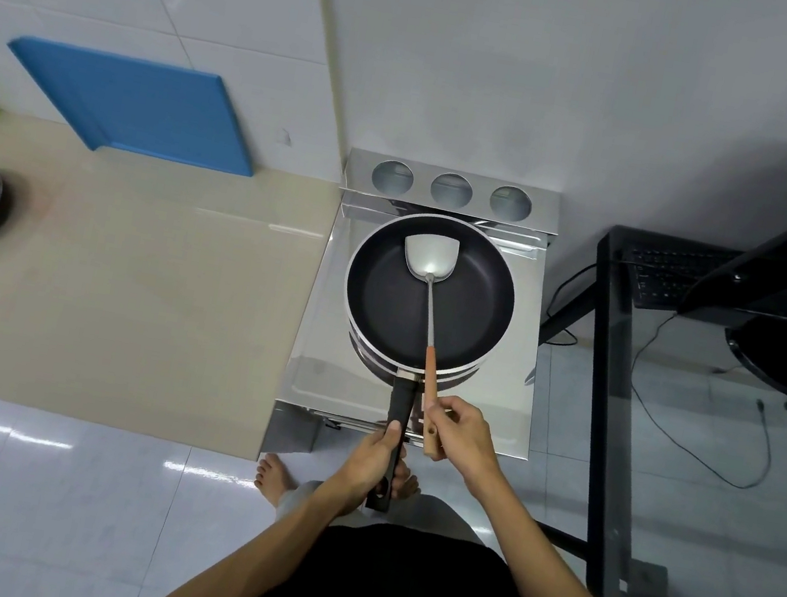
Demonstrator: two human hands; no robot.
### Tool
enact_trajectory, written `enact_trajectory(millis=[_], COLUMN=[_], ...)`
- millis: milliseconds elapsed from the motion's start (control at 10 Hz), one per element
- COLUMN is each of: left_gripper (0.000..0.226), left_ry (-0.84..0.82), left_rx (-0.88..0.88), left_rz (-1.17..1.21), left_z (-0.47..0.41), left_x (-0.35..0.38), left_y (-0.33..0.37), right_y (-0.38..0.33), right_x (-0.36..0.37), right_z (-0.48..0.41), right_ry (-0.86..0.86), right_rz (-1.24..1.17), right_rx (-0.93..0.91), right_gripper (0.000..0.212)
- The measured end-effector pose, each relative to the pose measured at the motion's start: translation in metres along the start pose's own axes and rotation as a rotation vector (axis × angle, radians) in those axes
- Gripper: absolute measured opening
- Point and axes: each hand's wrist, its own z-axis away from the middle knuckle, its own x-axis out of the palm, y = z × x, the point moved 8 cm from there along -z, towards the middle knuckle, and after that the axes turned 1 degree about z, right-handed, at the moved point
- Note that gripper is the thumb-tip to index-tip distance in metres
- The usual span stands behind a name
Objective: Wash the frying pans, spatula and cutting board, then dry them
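The left fingers [390, 433] curled round the handle of the round black frying pan [381, 296] on a shiny steel stand [319, 338], while the right fingers [439, 408] gripped the wooden handle of the flat-bladed metal spatula [425, 254] resting inside it.

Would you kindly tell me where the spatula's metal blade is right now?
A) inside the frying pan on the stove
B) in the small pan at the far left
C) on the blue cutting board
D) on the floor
A: the spatula has its blade inside the frying pan on the stove, its wooden handle held by the right hand.
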Motion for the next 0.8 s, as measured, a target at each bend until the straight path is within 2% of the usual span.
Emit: enact_trajectory(millis=[200, 400, 600, 700, 800], left_gripper=[0.050, 0.058, 0.058, 0.052, 0.058], left_ry=[0.006, 0.016, 0.127, 0.197, 0.304], left_rx=[0.016, 0.026, 0.047, 0.083, 0.181], left_rz=[-0.011, -0.001, -0.069, -0.213, -0.471], left_z=[0.003, 0.002, -0.005, -0.007, -0.005], left_x=[0.001, -0.004, -0.023, -0.040, -0.069], left_y=[0.003, 0.003, 0.009, 0.013, 0.027], right_y=[-0.001, 0.003, 0.005, 0.012, 0.021], right_x=[0.000, 0.003, -0.002, -0.012, -0.026], right_z=[0.001, 0.003, 0.002, -0.002, -0.005], right_ry=[0.012, -0.019, -0.007, 0.037, 0.113], right_rz=[0.030, -0.052, -0.003, 0.134, 0.402], right_rx=[-0.012, 0.001, -0.003, -0.038, -0.067], right_gripper=[0.018, 0.023, 0.030, 0.028, 0.035])
